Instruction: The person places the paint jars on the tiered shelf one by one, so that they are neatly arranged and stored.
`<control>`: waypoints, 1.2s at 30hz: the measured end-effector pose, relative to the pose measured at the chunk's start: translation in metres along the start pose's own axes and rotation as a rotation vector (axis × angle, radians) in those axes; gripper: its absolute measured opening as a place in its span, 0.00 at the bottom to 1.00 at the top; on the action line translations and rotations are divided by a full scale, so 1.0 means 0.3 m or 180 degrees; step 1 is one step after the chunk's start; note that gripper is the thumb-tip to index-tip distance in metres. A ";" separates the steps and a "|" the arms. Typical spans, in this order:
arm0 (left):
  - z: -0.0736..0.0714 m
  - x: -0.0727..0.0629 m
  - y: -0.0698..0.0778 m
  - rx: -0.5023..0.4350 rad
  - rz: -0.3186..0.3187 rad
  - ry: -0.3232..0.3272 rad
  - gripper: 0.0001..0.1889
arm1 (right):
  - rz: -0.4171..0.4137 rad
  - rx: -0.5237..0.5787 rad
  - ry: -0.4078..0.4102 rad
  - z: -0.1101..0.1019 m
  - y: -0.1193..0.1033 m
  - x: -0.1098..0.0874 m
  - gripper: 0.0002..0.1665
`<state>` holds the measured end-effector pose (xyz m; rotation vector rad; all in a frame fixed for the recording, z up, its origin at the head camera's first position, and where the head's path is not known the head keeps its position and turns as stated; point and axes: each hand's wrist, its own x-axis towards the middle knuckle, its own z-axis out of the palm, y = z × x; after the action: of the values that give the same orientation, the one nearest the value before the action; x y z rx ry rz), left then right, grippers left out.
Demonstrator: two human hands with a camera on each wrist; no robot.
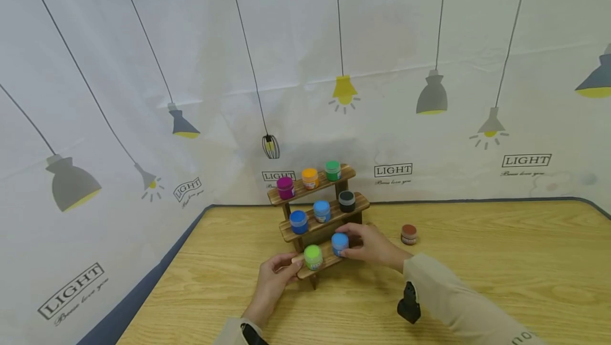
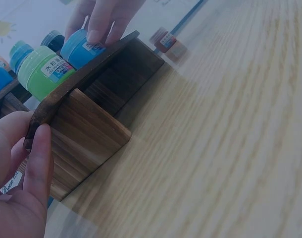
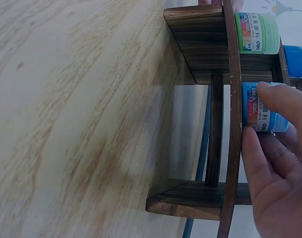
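A three-tier wooden rack (image 1: 324,264) holds small paint jars. My right hand (image 1: 369,244) grips a light blue paint jar (image 1: 340,244) standing on the lowest tier, thumb on one side and fingers on the other, as the right wrist view shows. Left of it on that tier stands a light green jar (image 1: 313,257). My left hand (image 1: 275,280) pinches the left end of the lowest tier; in the left wrist view the thumb and fingers (image 2: 38,168) close on the dark board's edge. A brown-red jar (image 1: 409,234) stands on the table, right of the rack.
The middle tier carries a dark blue jar (image 1: 298,222), another light blue jar (image 1: 322,211) and a black jar (image 1: 347,201). Purple (image 1: 286,188), orange (image 1: 310,178) and green (image 1: 333,170) jars line the top tier. A lamp-printed sheet (image 1: 305,69) rises behind the wooden table (image 1: 501,265).
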<state>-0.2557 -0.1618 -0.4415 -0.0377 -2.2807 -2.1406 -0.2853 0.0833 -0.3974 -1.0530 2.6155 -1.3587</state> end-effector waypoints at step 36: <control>0.001 0.001 -0.001 -0.0015 -0.0026 0.0015 0.21 | 0.0058 0.0315 0.0079 -0.037 -0.014 -0.040 0.27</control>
<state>-0.2559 -0.1616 -0.4417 -0.0233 -2.2773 -2.1476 -0.2771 0.0965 -0.3908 -1.0038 2.5382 -1.4894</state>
